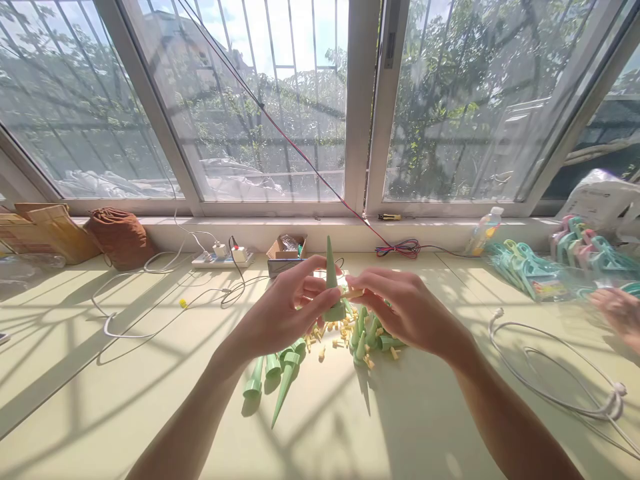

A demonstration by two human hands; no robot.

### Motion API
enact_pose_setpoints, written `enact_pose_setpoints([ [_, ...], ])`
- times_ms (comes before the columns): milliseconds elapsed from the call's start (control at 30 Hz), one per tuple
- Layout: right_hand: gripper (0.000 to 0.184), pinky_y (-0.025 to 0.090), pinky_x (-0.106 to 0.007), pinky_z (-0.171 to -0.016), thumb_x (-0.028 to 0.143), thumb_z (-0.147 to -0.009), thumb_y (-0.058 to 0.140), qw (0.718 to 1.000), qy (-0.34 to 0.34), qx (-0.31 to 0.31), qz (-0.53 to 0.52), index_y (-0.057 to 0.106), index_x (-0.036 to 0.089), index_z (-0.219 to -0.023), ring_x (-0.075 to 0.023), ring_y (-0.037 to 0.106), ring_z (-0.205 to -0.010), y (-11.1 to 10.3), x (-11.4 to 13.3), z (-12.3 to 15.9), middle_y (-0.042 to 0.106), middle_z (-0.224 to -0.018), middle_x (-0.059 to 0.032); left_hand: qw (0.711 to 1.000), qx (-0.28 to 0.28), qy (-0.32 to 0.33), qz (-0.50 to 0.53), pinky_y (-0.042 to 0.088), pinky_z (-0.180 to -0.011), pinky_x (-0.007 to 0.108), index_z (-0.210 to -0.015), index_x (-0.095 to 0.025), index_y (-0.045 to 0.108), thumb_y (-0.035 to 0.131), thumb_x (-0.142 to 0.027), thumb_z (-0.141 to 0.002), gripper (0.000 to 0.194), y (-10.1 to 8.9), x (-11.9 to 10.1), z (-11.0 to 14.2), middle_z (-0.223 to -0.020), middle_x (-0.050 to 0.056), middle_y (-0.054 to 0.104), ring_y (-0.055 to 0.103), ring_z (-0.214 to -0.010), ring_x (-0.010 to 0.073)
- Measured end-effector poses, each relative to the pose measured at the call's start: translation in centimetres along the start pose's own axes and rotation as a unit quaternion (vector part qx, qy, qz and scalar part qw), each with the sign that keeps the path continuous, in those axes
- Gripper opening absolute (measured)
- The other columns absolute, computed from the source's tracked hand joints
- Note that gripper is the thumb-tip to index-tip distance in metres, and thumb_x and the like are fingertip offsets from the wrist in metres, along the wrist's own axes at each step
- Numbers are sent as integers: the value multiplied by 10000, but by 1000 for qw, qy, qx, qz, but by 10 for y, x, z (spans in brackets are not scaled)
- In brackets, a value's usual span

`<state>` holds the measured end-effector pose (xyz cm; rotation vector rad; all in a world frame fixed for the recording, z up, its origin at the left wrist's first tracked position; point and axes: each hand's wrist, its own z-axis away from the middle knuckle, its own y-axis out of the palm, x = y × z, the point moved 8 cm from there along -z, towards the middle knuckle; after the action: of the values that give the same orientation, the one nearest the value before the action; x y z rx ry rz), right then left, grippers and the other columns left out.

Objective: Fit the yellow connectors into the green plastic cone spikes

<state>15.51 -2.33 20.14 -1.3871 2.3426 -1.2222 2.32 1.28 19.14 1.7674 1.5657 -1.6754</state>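
Note:
A pale green plastic cone spike (330, 270) stands tip up in my left hand (290, 303), pinched near its wide base above the table. From the right, my right hand (405, 303) pinches a small yellow plug-like piece (354, 293) against or close to the cone's side. Whether the piece enters the cone cannot be seen. Below, small yellow pieces (321, 354) lie scattered. Several loose green cones (286, 387) rest at the left of them, and more green cones (361, 347) lie in a heap under my right hand.
A power strip (223, 259), a small box (287, 248) and a coiled red-black cable (400, 249) are along the back. At right lie a looped white cable (550, 390), a bottle (486, 232), teal plastic hangers (523, 267) and another person's hand (620, 310).

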Motion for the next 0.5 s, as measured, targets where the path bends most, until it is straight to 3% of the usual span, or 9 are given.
enact_pose_setpoints([
  [300, 143, 331, -247, -586, 165, -984, 488, 999, 20, 30, 14, 622, 159, -934, -132, 501, -631, 4, -1, 0, 624, -762, -30, 989, -28, 47, -138, 592, -716, 318, -1128, -220, 547, 583, -356, -938, 237, -3, -10, 4, -834, 22, 721, 707, -773, 193],
  [500, 196, 306, -237, -540, 196, -977, 510, 998, 45, 48, -22, 622, 164, -819, -102, 416, -545, 4, -2, -2, 544, -630, 23, 967, -13, 79, -244, 554, -723, 316, -1112, -206, 562, 518, -367, -975, 216, 0, -13, 5, -828, 15, 690, 657, -694, 158],
])
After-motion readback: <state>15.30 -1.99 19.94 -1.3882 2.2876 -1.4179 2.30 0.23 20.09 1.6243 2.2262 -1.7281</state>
